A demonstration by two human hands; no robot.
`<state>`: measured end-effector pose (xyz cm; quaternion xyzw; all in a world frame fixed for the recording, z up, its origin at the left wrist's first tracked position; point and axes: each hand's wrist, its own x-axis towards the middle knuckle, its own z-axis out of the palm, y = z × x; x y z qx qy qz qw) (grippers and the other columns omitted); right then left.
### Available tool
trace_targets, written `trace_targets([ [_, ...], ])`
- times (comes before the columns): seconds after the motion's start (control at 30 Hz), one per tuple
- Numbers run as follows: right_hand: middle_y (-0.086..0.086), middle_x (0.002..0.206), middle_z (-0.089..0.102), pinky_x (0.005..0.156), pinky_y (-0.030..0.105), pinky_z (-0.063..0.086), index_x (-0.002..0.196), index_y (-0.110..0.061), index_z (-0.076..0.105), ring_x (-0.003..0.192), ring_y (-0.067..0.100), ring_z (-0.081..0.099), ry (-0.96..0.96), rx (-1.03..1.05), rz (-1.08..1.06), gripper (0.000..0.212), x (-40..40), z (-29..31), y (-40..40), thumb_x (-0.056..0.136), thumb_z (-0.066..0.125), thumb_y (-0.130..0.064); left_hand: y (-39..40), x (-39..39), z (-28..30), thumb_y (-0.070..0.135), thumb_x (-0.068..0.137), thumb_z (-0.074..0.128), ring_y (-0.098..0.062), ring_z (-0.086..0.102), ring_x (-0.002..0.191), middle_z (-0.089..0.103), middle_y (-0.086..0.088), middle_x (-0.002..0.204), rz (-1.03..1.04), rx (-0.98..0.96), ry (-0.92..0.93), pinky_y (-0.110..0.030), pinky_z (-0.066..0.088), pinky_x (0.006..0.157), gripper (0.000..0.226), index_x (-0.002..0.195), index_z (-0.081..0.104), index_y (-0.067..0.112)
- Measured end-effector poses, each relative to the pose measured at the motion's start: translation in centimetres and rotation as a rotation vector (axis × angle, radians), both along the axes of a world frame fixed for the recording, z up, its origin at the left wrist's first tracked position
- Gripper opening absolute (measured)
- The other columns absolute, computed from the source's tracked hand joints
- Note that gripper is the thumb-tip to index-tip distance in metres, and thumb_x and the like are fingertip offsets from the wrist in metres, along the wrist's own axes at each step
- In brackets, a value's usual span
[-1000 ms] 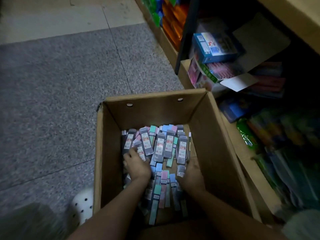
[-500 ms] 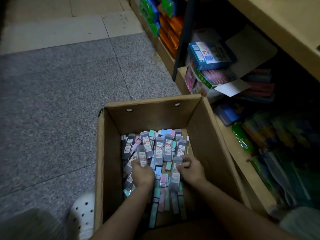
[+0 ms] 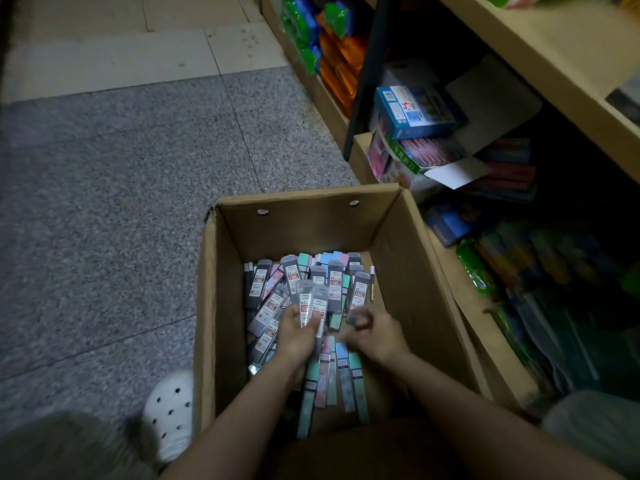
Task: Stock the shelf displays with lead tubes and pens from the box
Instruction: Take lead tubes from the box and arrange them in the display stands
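An open cardboard box (image 3: 408, 244) stands on the floor and holds a pile of lead tubes (image 3: 332, 275), grey ones with red labels and pastel ones. Both hands are inside the box. My left hand (image 3: 296, 336) grips a bunch of grey lead tubes (image 3: 311, 301) that stick up from its fingers. My right hand (image 3: 375, 332) is curled round one grey tube (image 3: 354, 315) just to the right of the bunch. More pastel tubes (image 3: 341, 372) lie flat under my wrists.
Wooden shelves (image 3: 540, 60) rise on the right, with a blue carton (image 3: 414, 110), pink packs (image 3: 427, 155) and green and orange packets (image 3: 332, 46) low down. Grey speckled floor (image 3: 121, 202) spreads to the left. A white clog (image 3: 169, 415) stands beside the box.
My left hand has gathered more grey tubes and lifted them upright. My right hand has drawn in beside it with a tube. The view has tilted up toward the shelves.
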<state>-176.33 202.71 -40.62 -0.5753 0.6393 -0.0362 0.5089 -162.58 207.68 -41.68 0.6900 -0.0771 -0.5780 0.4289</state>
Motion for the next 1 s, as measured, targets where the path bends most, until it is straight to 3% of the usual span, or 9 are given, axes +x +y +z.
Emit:
trace_targets([
  [0.07, -0.001, 0.128, 0.050, 0.097, 0.029, 0.048, 0.132, -0.024, 0.052, 0.117, 0.017, 0.052, 0.260, -0.021, 0.308, 0.069, -1.1, -1.4, 0.8, 0.071, 0.084, -0.023, 0.2, 0.4, -0.7, 0.011, 0.097, 0.057, -0.036, 0.065, 0.098, 0.066, -0.021, 0.112, 0.010, 0.043, -0.043, -0.051, 0.054, 0.090, 0.021, 0.116, 0.050, 0.007],
  [0.13, -0.002, 0.138, 0.039, 0.104, 0.035, 0.041, 0.136, -0.030, 0.044, 0.126, 0.019, 0.041, 0.361, -0.039, 0.487, 0.082, -1.5, -2.6, 1.3, 0.066, 0.087, -0.033, 0.4, 0.4, -1.2, 0.008, 0.097, 0.056, -0.031, 0.064, 0.088, 0.067, -0.021, 0.103, 0.024, 0.049, -0.065, -0.045, 0.052, 0.082, 0.012, 0.108, 0.051, 0.006],
  [0.23, 0.002, 0.141, 0.034, 0.107, 0.041, 0.039, 0.138, -0.033, 0.037, 0.131, 0.024, 0.035, 0.434, -0.090, 0.649, 0.093, -1.0, -4.3, 1.7, 0.060, 0.087, -0.042, 0.3, 0.4, -1.9, 0.007, 0.096, 0.056, -0.026, 0.063, 0.078, 0.068, -0.015, 0.093, 0.025, 0.054, -0.101, -0.039, 0.053, 0.075, 0.010, 0.105, 0.052, 0.007],
  [0.37, 0.005, 0.147, 0.031, 0.109, 0.044, 0.036, 0.138, -0.031, 0.036, 0.136, 0.027, 0.030, 0.474, -0.129, 0.711, 0.094, -0.6, -5.8, 1.5, 0.060, 0.087, -0.044, -0.5, 0.1, -2.3, 0.009, 0.095, 0.059, -0.036, 0.066, 0.098, 0.068, -0.018, 0.105, 0.009, 0.058, -0.119, -0.052, 0.053, 0.090, 0.018, 0.112, 0.052, 0.006],
  [0.53, -0.002, 0.139, 0.039, 0.105, 0.038, 0.040, 0.134, -0.028, 0.036, 0.127, 0.021, 0.040, 0.411, -0.117, 0.567, 0.091, -1.1, -5.7, 0.6, 0.060, 0.088, -0.038, -1.0, -0.2, -2.8, 0.011, 0.095, 0.060, -0.038, 0.065, 0.103, 0.068, -0.018, 0.109, -0.038, 0.069, -0.127, -0.055, 0.051, 0.093, 0.016, 0.110, 0.054, 0.009],
  [0.67, -0.010, 0.103, 0.060, 0.080, 0.029, 0.057, 0.112, -0.034, 0.037, 0.100, 0.010, 0.063, 0.145, -0.088, 0.211, 0.060, -1.0, -4.7, 0.0, 0.076, 0.077, -0.008, -1.1, -0.2, -2.5, 0.012, 0.095, 0.060, -0.036, 0.064, 0.106, 0.067, -0.017, 0.112, -0.097, 0.056, -0.155, -0.053, 0.050, 0.095, 0.016, 0.110, 0.054, 0.009],
  [0.83, -0.014, 0.089, 0.059, 0.062, 0.006, 0.040, 0.122, -0.030, 0.041, 0.084, 0.002, 0.060, -0.007, -0.186, 0.023, 0.051, -0.6, -1.3, -1.1, 0.086, 0.068, -0.005, -2.3, 0.6, 0.2, 0.014, 0.097, 0.057, -0.036, 0.064, 0.103, 0.066, -0.018, 0.113, -0.193, 0.014, -0.182, -0.050, 0.051, 0.094, 0.020, 0.115, 0.049, 0.009],
  [0.9, -0.013, 0.086, 0.060, 0.062, 0.009, 0.041, 0.122, -0.027, 0.042, 0.076, 0.003, 0.057, -0.040, -0.274, 0.007, 0.051, -0.5, 1.2, -1.9, 0.085, 0.069, -0.004, -3.2, 0.9, 2.3, 0.013, 0.099, 0.053, -0.028, 0.065, 0.088, 0.066, -0.017, 0.106, -0.258, -0.031, -0.176, -0.041, 0.055, 0.081, 0.019, 0.116, 0.045, 0.011],
  [1.0, -0.002, 0.092, 0.065, 0.072, 0.023, 0.049, 0.120, -0.019, 0.045, 0.074, 0.010, 0.058, -0.070, -0.391, 0.008, 0.048, -0.5, 6.2, -3.3, 0.083, 0.070, -0.002, -5.0, 1.1, 6.4, 0.009, 0.100, 0.049, -0.017, 0.062, 0.069, 0.063, -0.012, 0.092, -0.369, -0.143, -0.191, -0.031, 0.051, 0.057, 0.016, 0.115, 0.043, 0.008],
])
